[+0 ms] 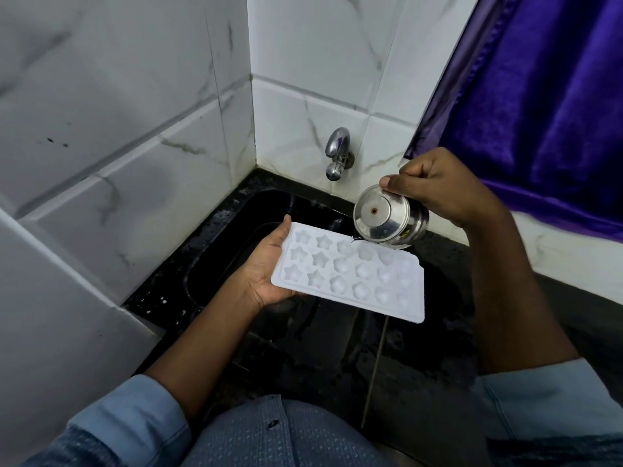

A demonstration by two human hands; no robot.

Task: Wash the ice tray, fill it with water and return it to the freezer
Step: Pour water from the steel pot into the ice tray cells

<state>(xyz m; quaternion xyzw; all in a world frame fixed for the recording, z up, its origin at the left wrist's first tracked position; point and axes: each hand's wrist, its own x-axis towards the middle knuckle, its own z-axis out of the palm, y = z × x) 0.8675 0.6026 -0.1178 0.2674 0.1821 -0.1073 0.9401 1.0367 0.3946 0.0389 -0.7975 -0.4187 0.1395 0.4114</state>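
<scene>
Ice tray held over sink, cup tipped at its far edge

The white ice tray (350,278) is in the air above the black sink (232,237), roughly level, with its open side up. It has three rows of moulded cells, star shapes at the left end and rounder ones toward the right. I can't tell whether the cells hold water.

The left hand (264,267) holds the tray's left short end. The palm is underneath, the fingers are spread flat below, and the thumb lies along the edge.

The right hand (438,190) grips a steel cup (387,217), fingers and thumb wrapped round its body. The cup is tilted hard, base toward the viewer and mouth pointing down at the tray's far long edge. A small glint of water shows where the cup's lip meets that edge. Whether the cup touches the tray or sits just above it is unclear.

A chrome tap (337,153) sticks out of the back wall just beyond the cup, with no stream visible. The black counter (421,365) around the sink looks wet. White marbled tiles (135,129) cover both walls of the corner. A purple curtain (539,112) hangs at the right, behind the right hand. Light blue sleeves (135,423) are pushed up both forearms.
</scene>
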